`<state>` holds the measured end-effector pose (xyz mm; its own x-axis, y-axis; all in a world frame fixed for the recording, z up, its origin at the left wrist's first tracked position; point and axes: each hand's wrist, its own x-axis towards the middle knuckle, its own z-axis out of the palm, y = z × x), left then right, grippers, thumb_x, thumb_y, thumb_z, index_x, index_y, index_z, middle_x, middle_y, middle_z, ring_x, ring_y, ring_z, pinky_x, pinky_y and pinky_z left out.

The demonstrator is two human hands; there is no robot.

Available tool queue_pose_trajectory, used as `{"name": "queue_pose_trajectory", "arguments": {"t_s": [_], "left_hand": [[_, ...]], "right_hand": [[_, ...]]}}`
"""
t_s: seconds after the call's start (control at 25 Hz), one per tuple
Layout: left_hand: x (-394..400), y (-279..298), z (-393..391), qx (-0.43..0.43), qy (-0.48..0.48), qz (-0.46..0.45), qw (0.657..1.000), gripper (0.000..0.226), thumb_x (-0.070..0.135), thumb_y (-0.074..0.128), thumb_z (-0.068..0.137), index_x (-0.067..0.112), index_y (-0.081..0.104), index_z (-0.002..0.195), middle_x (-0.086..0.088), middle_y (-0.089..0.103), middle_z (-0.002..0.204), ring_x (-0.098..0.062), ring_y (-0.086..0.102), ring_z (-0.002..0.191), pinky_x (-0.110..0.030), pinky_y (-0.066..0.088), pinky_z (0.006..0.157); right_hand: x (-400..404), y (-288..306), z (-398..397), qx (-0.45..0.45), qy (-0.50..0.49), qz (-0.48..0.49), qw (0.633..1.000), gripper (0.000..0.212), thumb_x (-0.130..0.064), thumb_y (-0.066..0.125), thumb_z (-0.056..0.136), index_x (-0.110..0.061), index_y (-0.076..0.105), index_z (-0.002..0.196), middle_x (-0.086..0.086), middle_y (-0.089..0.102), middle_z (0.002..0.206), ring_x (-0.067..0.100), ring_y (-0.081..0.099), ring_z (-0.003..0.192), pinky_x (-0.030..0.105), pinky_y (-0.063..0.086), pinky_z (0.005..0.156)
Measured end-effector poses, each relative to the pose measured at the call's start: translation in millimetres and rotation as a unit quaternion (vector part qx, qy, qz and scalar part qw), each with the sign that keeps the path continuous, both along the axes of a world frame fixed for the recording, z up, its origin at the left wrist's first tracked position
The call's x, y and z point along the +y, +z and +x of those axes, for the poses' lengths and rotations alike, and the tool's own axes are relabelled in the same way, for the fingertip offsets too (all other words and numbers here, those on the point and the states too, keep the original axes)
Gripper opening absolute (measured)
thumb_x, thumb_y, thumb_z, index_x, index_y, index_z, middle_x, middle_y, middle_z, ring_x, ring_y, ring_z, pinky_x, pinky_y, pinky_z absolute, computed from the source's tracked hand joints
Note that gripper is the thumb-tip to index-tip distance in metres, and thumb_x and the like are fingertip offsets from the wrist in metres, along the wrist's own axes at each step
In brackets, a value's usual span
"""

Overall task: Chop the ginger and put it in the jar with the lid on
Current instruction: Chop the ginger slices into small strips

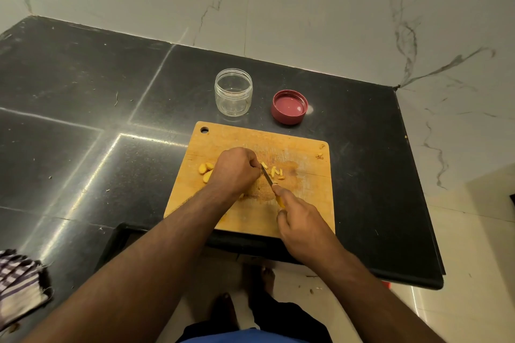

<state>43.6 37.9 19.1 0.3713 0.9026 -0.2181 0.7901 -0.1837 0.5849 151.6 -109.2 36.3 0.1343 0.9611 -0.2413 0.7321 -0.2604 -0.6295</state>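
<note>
**Blade close to the steadying fingers, cut bits loose on the board**

Risk first. The left hand (pixel 237 170) is curled knuckles-up over the ginger being cut; its fingertips sit right against the knife (pixel 268 177) blade. A slip sideways or a piece rolling under pressure would likely bring the edge onto those fingers. What exactly lies under that hand is hidden, so I cannot tell how much uncut ginger it grips.

The right hand (pixel 303 227) is wrapped round the yellow handle, forefinger laid forward toward the blade. The grip looks firm.

Second risk: the cutting board (pixel 301 203) hangs over the counter (pixel 376 175) edge at its near side. Hard downward chops there could tip or shift it, scattering pieces to the floor.

Ginger: pale yellow. Short cut sticks (pixel 276 172) lie just right of the blade; a few rounder slices (pixel 206 170) lie left of the left hand. All on the board, none in the jar.

The jar (pixel 233 92), clear and upright, stands open beyond the board; the red lid (pixel 289 106) lies inside-up beside it, apart.
</note>
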Motion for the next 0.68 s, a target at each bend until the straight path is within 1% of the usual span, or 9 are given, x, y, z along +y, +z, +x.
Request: {"name": "queue_pose_trajectory", "arguments": {"t_s": [0.08, 0.16, 0.28, 0.32, 0.36, 0.44, 0.52, 0.6, 0.68], "left_hand": [[-0.9, -0.7, 0.6, 0.0, 0.008, 0.004, 1.0, 0.011, 0.015, 0.067, 0.091, 0.016, 0.077, 0.095, 0.002, 0.072, 0.093, -0.011, 0.062, 0.086, -0.021, 0.042, 0.065], [-1.8, -0.6, -0.1, 0.005, 0.01, 0.01, 1.0, 0.012, 0.015, 0.066, 0.091, 0.016, 0.077, 0.095, 0.001, 0.072, 0.092, -0.011, 0.062, 0.086, -0.022, 0.045, 0.066], [-0.7, 0.3, -0.8, 0.003, 0.006, 0.0, 1.0, 0.014, 0.014, 0.065, 0.091, 0.016, 0.077, 0.096, 0.001, 0.072, 0.096, -0.011, 0.062, 0.088, -0.022, 0.046, 0.069], [-1.2, 1.5, -1.7, 0.003, 0.002, -0.002, 1.0, 0.014, 0.013, 0.065, 0.091, 0.017, 0.078, 0.098, 0.001, 0.072, 0.098, -0.01, 0.061, 0.088, -0.021, 0.046, 0.069], [-1.9, 3.1, -2.6, 0.005, -0.003, -0.003, 1.0, 0.016, 0.012, 0.065, 0.092, 0.017, 0.078, 0.099, 0.001, 0.073, 0.1, -0.009, 0.06, 0.088, -0.021, 0.045, 0.07], [-2.8, 5.5, -5.4, 0.002, -0.007, -0.006, 1.0, 0.021, 0.009, 0.063, 0.092, 0.017, 0.077, 0.105, 0.001, 0.073, 0.107, -0.009, 0.059, 0.09, -0.021, 0.046, 0.074], [-5.2, 9.2, -9.0, -0.016, -0.003, -0.002, 1.0, 0.027, 0.007, 0.06, 0.093, 0.018, 0.076, 0.111, 0.001, 0.072, 0.117, -0.012, 0.062, 0.1, -0.021, 0.048, 0.081], [-10.9, 14.8, -11.5, -0.044, -0.007, 0.005, 0.999, 0.03, 0.007, 0.058, 0.094, 0.02, 0.074, 0.116, 0.003, 0.07, 0.121, -0.012, 0.062, 0.107, -0.022, 0.049, 0.085], [-20.5, 19.8, -13.4, -0.085, -0.023, 0.017, 0.996, 0.032, 0.009, 0.058, 0.095, 0.027, 0.073, 0.118, 0.007, 0.068, 0.117, -0.01, 0.06, 0.102, -0.025, 0.051, 0.085]], "right_hand": [[-6.5, -0.8, -1.7, 0.012, -0.009, -0.002, 1.0, 0.051, -0.019, 0.038, 0.103, -0.027, 0.029, 0.152, 0.0, 0.05, 0.141, 0.011, 0.052, 0.117, 0.024, 0.046, 0.094], [-18.2, -0.9, -2.8, 0.024, -0.017, -0.001, 1.0, 0.051, -0.019, 0.038, 0.103, -0.028, 0.029, 0.152, -0.001, 0.052, 0.138, 0.007, 0.054, 0.107, 0.02, 0.044, 0.084], [-37.0, -1.2, -0.9, 0.033, -0.04, 0.005, 0.999, 0.05, -0.019, 0.039, 0.103, -0.029, 0.031, 0.151, -0.006, 0.049, 0.142, 0.003, 0.052, 0.112, 0.013, 0.043, 0.088], [-41.4, 0.0, -0.2, 0.041, -0.052, 0.01, 0.998, 0.049, -0.019, 0.039, 0.103, -0.029, 0.033, 0.151, -0.007, 0.05, 0.138, 0.0, 0.053, 0.106, 0.007, 0.041, 0.083], [-44.7, 2.0, 0.7, 0.05, -0.066, 0.017, 0.996, 0.049, -0.019, 0.04, 0.103, -0.03, 0.034, 0.15, -0.009, 0.054, 0.128, -0.003, 0.053, 0.093, 0.005, 0.04, 0.073], [-47.5, 7.4, 3.6, 0.079, -0.09, 0.026, 0.992, 0.047, -0.018, 0.041, 0.102, -0.032, 0.039, 0.146, -0.013, 0.056, 0.1, -0.004, 0.049, 0.066, 0.009, 0.038, 0.056], [-47.4, 9.3, 8.6, 0.113, -0.118, 0.035, 0.986, 0.047, -0.014, 0.043, 0.101, -0.036, 0.043, 0.142, -0.013, 0.055, 0.08, 0.001, 0.049, 0.053, 0.017, 0.037, 0.048], [-44.8, 6.8, 10.1, 0.155, -0.153, 0.036, 0.975, 0.047, -0.012, 0.045, 0.099, -0.038, 0.047, 0.138, -0.008, 0.059, 0.078, 0.004, 0.045, 0.049, 0.023, 0.037, 0.047], [-41.5, 5.1, 7.8, 0.217, -0.192, 0.026, 0.957, 0.046, -0.011, 0.046, 0.098, -0.038, 0.051, 0.135, -0.007, 0.061, 0.081, 0.003, 0.043, 0.049, 0.025, 0.037, 0.048]]}}
